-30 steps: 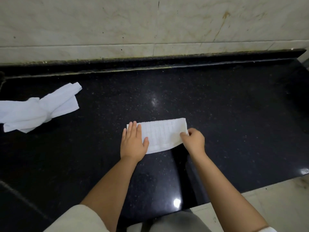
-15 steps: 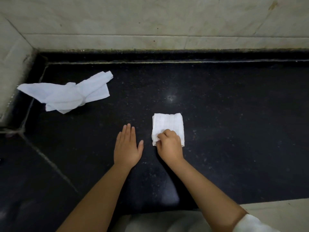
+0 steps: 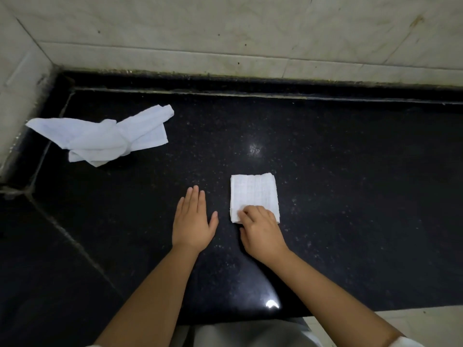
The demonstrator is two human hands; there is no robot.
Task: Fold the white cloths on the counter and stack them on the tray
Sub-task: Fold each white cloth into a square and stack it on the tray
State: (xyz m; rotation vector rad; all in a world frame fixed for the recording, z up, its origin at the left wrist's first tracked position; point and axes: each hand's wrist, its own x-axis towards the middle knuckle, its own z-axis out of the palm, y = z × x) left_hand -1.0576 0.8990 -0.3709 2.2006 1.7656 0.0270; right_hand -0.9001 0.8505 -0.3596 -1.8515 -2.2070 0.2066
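A small white cloth, folded into a near square, lies flat on the black counter. My right hand rests on its near edge with fingers curled, pressing or pinching the lower left corner. My left hand lies flat on the bare counter just left of the cloth, fingers together, holding nothing. A crumpled, unfolded white cloth lies at the far left, close to the corner. No tray is in view.
Pale marble wall tiles rise behind the counter and along its left side. A seam runs diagonally across the counter at the left. The counter's front edge meets a light floor at the lower right.
One second ago the cloth was a long strip under both hands. It has since been folded over into a square. My left hand came off it onto the counter. The view shifted left.
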